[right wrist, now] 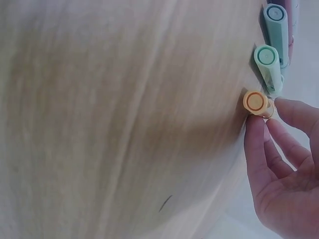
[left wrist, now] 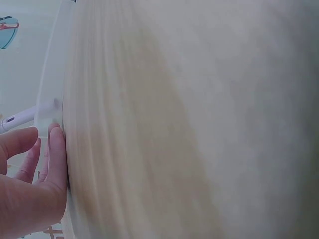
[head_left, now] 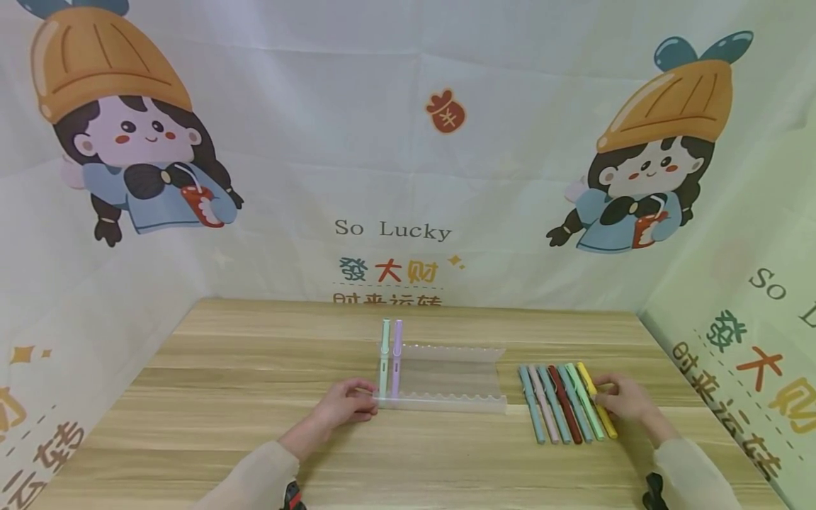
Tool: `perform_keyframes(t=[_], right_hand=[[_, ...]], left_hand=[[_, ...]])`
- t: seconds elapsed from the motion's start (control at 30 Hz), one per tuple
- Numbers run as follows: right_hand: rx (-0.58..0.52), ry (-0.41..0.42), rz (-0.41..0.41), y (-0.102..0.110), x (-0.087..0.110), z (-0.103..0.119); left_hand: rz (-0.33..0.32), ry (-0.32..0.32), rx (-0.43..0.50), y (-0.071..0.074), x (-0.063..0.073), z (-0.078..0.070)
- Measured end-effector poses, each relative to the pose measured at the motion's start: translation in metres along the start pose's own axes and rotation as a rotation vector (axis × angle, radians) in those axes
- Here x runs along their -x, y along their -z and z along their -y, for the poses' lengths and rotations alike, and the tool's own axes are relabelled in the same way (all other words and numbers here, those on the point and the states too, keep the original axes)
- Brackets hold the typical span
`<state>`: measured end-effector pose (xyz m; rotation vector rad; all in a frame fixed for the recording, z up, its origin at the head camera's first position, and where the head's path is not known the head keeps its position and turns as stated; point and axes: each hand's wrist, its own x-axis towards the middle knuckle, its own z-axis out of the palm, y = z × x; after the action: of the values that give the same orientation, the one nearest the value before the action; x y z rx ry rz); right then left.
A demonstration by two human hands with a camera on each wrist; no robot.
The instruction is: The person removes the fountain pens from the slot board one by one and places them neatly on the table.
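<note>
My left hand grips the front left corner of a clear plastic pen rack, thumb and fingers about its end. Two capped pens lie across that rack at its left end: a pale green pen and a purple pen. On the right, my right hand pinches a yellow pen between thumb and fingers. In the right wrist view the round end of the yellow pen faces the camera, close over the table. A light green pen lies beside it.
Left of the yellow pen, several more pens lie side by side, among them a dark red pen, a pink pen and blue pens. All rest on a wood-grain table. A printed cloth hangs behind and at the sides.
</note>
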<state>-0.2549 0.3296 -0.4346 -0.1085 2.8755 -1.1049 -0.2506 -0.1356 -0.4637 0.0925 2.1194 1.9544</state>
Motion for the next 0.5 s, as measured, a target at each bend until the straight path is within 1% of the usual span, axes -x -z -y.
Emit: perform_keyframes(t=[0.1, 0.23, 0.37, 0.5], right_hand=[[-0.014, -0.012, -0.001, 0.0, -0.001, 0.0], [-0.026, -0.029, -0.03, 0.001, -0.002, 0.0], [0.002, -0.007, -0.066, 0.001, -0.004, 0.007], [0.025, 0.037, -0.102, -0.004, -0.008, 0.019]], left_hand=[[-0.001, 0.001, -0.001, 0.0, 0.0, 0.0], [0.001, 0.002, 0.001, 0.0, 0.0, 0.0], [0.0, 0.003, 0.004, 0.0, -0.001, 0.0], [-0.001, 0.004, 0.004, 0.0, 0.0, 0.0]])
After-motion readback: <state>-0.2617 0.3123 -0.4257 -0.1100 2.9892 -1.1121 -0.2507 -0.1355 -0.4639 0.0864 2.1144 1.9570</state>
